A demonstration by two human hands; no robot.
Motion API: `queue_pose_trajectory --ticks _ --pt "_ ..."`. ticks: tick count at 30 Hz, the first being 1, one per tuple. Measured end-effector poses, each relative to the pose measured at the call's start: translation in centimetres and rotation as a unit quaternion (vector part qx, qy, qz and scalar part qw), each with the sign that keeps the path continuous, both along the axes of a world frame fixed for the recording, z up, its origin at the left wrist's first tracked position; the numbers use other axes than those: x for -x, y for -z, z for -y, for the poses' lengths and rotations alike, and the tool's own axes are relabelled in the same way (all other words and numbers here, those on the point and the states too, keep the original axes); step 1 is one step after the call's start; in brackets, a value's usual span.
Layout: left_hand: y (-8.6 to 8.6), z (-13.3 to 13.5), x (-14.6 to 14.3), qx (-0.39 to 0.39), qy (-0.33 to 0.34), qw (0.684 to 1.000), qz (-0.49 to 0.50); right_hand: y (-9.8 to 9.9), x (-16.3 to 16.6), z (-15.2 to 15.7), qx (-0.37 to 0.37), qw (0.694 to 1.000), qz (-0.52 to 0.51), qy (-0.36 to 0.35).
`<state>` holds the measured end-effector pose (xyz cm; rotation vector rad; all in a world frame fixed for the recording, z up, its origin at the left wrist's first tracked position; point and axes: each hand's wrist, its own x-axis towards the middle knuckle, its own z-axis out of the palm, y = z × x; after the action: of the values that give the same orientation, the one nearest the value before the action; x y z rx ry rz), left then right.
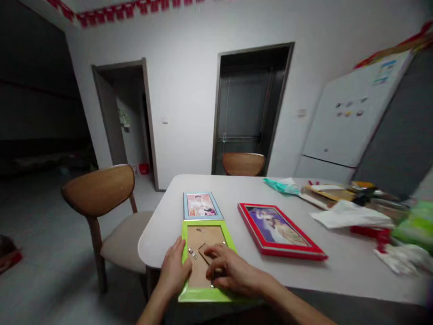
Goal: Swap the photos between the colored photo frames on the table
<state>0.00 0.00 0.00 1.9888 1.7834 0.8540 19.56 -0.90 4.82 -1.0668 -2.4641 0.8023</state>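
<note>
A green picture frame (pixel 207 225) lies face down at the near edge of the white table (pixel 338 266), its brown backing board and metal clips showing. My left hand (pixel 176 266) rests on the frame's left rim, fingers pressing it down. My right hand (pixel 230 268) lies on the backing board with fingertips at the stand flap and a clip. Neither hand lifts anything. Just beyond the green frame lies a small blue frame (pixel 202 205) with a photo facing up. A larger red frame (pixel 279 230) with a picture lies to the right.
Wooden chairs stand at the table's left (pixel 101 189) and far side (pixel 243 163). Papers, a teal bag (pixel 280 185), tissues and clutter fill the table's right end. A white fridge (pixel 352 117) stands at the right; two dark doorways are behind.
</note>
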Motion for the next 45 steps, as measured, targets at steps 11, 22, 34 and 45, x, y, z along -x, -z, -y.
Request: queue_pose_trajectory --ticks 11,22,34,45 --pt "-0.3 -0.1 -0.2 0.004 0.002 1.0 -0.007 1.4 0.8 0.5 -0.08 0.986 -0.028 0.142" --pt "-1.0 0.0 -0.3 0.003 -0.004 0.999 0.054 0.5 1.4 -0.6 -0.075 0.972 0.002 0.224" --pt "-3.0 -0.5 1.3 0.072 0.006 0.875 0.478 -2.7 3.9 -0.2 -0.123 0.969 -0.098 0.188" --pt "-1.8 -1.5 11.1 0.09 -0.096 0.935 0.328 1.9 -3.5 -2.5 -0.082 0.933 0.11 0.333"
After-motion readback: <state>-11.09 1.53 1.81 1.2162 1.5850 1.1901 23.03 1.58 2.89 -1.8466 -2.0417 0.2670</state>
